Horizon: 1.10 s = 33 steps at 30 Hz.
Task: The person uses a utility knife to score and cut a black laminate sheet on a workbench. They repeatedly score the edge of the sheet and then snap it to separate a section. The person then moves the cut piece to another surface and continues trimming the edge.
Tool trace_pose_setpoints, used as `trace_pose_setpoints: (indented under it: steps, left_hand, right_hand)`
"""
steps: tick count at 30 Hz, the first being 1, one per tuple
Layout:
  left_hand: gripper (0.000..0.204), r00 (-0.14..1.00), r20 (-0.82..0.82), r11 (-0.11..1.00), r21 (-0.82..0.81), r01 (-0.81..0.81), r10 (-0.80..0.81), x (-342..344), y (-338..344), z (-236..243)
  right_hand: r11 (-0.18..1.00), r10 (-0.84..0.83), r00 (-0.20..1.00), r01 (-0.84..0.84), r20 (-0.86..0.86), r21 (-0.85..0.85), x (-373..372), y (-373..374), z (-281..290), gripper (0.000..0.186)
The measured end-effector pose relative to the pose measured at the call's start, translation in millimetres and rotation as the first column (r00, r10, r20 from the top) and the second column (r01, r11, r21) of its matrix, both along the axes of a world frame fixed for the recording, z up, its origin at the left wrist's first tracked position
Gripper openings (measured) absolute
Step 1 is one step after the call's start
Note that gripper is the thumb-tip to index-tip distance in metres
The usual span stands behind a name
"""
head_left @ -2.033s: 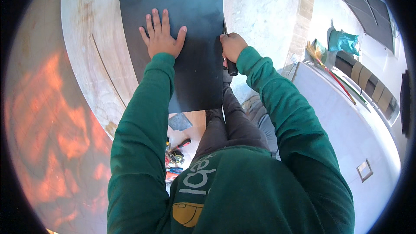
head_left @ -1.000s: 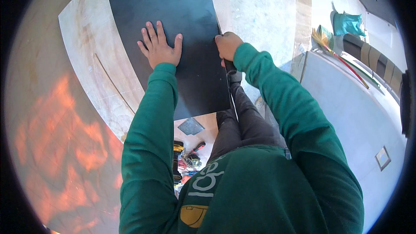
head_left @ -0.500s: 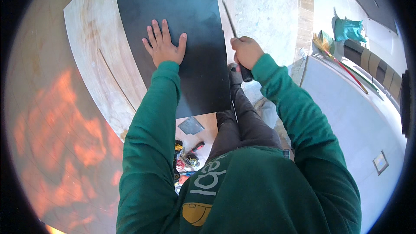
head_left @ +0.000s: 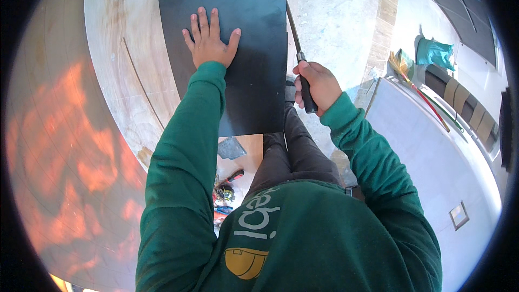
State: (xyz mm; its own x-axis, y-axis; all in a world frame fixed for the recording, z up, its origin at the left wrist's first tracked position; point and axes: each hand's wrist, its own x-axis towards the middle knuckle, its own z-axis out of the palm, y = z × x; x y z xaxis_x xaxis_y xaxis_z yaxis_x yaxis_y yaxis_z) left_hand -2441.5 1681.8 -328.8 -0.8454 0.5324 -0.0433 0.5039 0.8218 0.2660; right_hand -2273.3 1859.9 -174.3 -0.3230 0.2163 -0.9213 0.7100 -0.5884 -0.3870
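A large black panel lies on a pale wooden board. My left hand rests flat on the panel's upper face, fingers spread. Beside the panel's right edge, my right hand is closed around the black handle of a long, thin metal file. The file's shaft points away from me and lies along that edge; its far end seems to touch or sit just beside the edge.
Under the panel is the wooden board, with a thin strip on it at left. Below the panel's near edge are a grey plate and several hand tools. At right stand a white partition, a straw brush and a teal bag.
My right hand has come nearer with the file, whose shaft now runs close along the panel's edge. The view has shifted slightly; my left hand stays flat on the panel.
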Motion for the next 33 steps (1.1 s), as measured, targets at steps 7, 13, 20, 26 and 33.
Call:
trace_pose_setpoints:
  steps: [7, 13, 20, 26, 33]
  left_hand:
    - [0.081, 1.000, -0.008, 1.000, -0.008, 0.011, -0.011, 0, 3, 0]
    - [0.080, 1.000, -0.018, 1.000, -0.026, -0.002, 0.002, 0, -3, -4]
    - [0.080, 1.000, -0.012, 1.000, -0.006, 0.024, -0.024, -1, 4, -2]
    - [0.080, 1.000, -0.018, 1.000, -0.017, 0.009, -0.010, 0, -3, -3]
    - [0.081, 1.000, -0.015, 1.000, -0.010, 0.021, -0.022, -3, 3, -2]
  right_hand:
    - [0.945, 0.274, 0.948, -0.297, 0.161, 0.136, -34, 1, -42, 0.040]
    - [0.982, 0.181, 0.974, -0.188, 0.138, 0.037, -30, -4, 6, 0.038]
    - [0.942, 0.267, 0.939, -0.301, 0.215, 0.150, -36, -2, -36, 0.039]
    - [0.964, 0.251, 0.949, -0.263, 0.191, 0.037, -18, -15, 22, 0.042]
    - [0.970, 0.237, 0.956, -0.244, 0.171, 0.022, -10, -8, -22, 0.044]
